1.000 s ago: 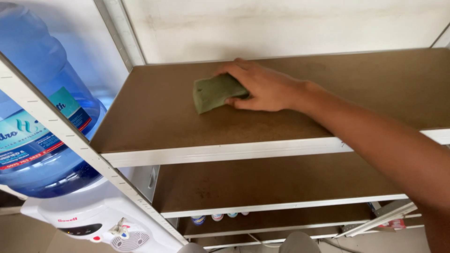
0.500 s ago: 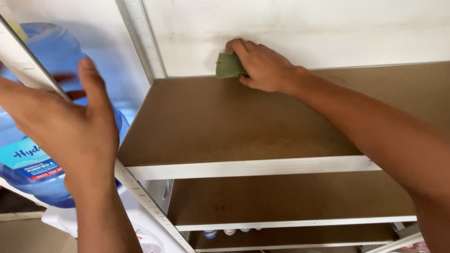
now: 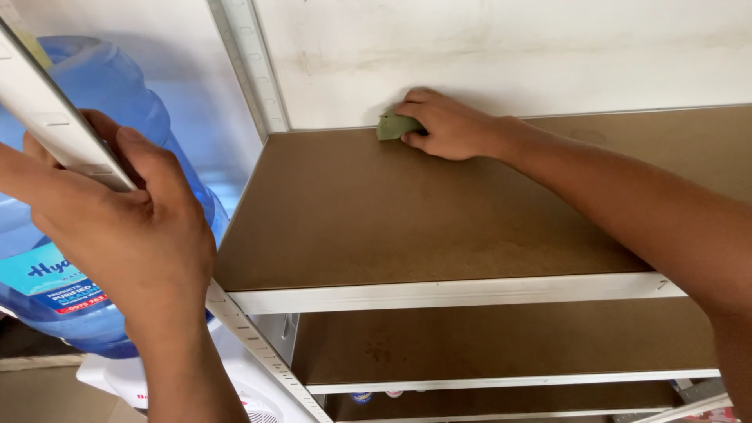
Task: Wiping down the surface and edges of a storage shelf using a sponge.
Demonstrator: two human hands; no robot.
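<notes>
At the lower left of the frame a large blue water bottle [image 3: 94,157] carries a label [image 3: 47,286]: a light blue band curving around its body, with dark blue lettering and a small red strip near its lower edge. A hand partly covers it.
</notes>
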